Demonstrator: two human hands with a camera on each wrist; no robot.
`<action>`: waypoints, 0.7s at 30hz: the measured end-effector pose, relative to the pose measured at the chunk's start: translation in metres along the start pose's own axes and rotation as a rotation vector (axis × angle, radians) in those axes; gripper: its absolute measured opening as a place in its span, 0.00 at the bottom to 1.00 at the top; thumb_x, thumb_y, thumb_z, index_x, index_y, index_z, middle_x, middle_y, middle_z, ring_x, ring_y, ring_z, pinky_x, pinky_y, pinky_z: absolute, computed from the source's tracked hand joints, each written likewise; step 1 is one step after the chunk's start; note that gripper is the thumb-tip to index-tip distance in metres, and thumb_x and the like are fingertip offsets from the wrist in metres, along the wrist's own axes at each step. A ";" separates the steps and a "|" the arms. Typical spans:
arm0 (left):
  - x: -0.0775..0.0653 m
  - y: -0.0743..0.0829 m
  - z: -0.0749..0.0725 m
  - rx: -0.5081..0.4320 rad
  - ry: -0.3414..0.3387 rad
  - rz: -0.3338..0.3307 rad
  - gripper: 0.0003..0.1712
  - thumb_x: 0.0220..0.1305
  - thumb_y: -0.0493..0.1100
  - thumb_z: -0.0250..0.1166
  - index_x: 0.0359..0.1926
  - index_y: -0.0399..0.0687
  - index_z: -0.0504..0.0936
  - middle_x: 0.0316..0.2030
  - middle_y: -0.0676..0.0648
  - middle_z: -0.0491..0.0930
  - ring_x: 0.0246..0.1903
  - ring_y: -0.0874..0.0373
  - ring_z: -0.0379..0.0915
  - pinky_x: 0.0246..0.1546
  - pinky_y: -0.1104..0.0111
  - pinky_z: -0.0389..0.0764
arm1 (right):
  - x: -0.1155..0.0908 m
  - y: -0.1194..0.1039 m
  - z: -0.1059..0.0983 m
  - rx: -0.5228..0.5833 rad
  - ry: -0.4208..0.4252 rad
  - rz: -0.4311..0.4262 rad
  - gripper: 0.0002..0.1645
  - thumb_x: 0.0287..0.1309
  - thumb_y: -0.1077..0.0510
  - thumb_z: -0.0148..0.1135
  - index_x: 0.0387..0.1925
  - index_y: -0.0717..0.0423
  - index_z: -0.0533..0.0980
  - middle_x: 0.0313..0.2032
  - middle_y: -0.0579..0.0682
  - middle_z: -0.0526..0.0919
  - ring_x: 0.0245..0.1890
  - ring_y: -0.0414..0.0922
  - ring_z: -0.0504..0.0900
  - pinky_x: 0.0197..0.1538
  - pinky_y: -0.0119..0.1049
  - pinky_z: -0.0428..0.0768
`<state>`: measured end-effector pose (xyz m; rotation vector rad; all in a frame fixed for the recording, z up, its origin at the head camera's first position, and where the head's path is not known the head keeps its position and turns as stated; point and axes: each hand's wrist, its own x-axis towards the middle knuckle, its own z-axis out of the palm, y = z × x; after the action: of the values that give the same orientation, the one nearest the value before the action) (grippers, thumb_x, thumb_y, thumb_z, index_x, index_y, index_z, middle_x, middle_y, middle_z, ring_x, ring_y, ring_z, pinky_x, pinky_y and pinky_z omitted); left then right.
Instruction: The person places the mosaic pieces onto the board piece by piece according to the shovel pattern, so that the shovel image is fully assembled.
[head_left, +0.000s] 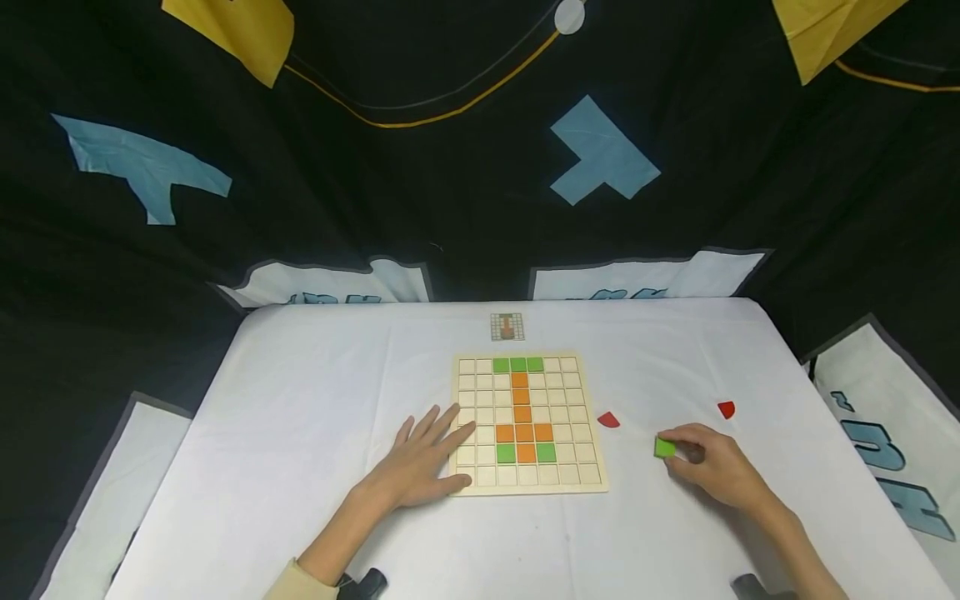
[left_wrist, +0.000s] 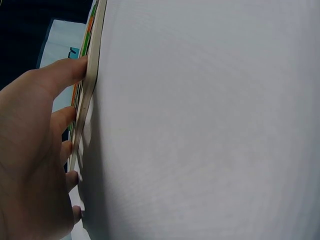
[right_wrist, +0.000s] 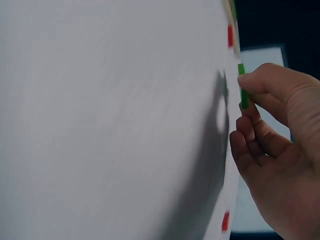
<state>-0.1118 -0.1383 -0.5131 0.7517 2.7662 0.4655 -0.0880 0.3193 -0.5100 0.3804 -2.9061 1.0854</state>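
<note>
A light wooden grid board (head_left: pixel 570 489) lies on the white table, with green tiles and orange tiles (head_left: pixel 522 414) in a column pattern. My left hand (head_left: pixel 422 462) rests on the board's left edge, its fingers spread and nearly straight; in the left wrist view the fingertips (left_wrist: pixel 75 70) touch the board's side (left_wrist: pixel 92 75). To the right of the board, my right hand (head_left: pixel 712 467) pinches a green square tile (head_left: pixel 664 447) between thumb and fingers. The right wrist view shows that tile (right_wrist: pixel 243 87) edge-on, held above the table with a shadow below.
Two red quarter-round pieces lie right of the board, one piece (head_left: pixel 609 420) near its edge and another piece (head_left: pixel 726 409) beyond my right hand. A small pattern card (head_left: pixel 507 327) lies behind the board. A black cloth (head_left: pixel 480 208) with coloured shapes hangs behind the table.
</note>
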 end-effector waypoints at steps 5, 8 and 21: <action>0.000 -0.001 0.000 -0.004 -0.005 -0.001 0.43 0.66 0.67 0.59 0.77 0.59 0.61 0.78 0.46 0.46 0.76 0.42 0.37 0.71 0.41 0.42 | 0.008 -0.024 0.015 0.058 -0.038 -0.019 0.21 0.52 0.67 0.70 0.49 0.51 0.85 0.48 0.44 0.83 0.48 0.42 0.81 0.51 0.32 0.79; 0.000 -0.001 -0.001 -0.005 -0.006 -0.005 0.43 0.66 0.67 0.59 0.77 0.59 0.60 0.78 0.46 0.46 0.76 0.42 0.37 0.71 0.41 0.41 | 0.015 -0.041 0.027 0.103 -0.089 -0.071 0.21 0.52 0.67 0.71 0.49 0.52 0.85 0.48 0.42 0.83 0.50 0.44 0.80 0.55 0.38 0.79; 0.000 -0.001 -0.001 -0.016 -0.013 -0.003 0.44 0.66 0.67 0.59 0.77 0.59 0.60 0.78 0.46 0.45 0.76 0.42 0.36 0.71 0.41 0.40 | 0.035 -0.091 0.077 0.195 -0.245 -0.224 0.19 0.53 0.65 0.70 0.49 0.57 0.85 0.45 0.40 0.82 0.46 0.41 0.79 0.51 0.36 0.78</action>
<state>-0.1131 -0.1393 -0.5122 0.7441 2.7478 0.4804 -0.0957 0.1954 -0.5063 0.8799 -2.8672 1.3741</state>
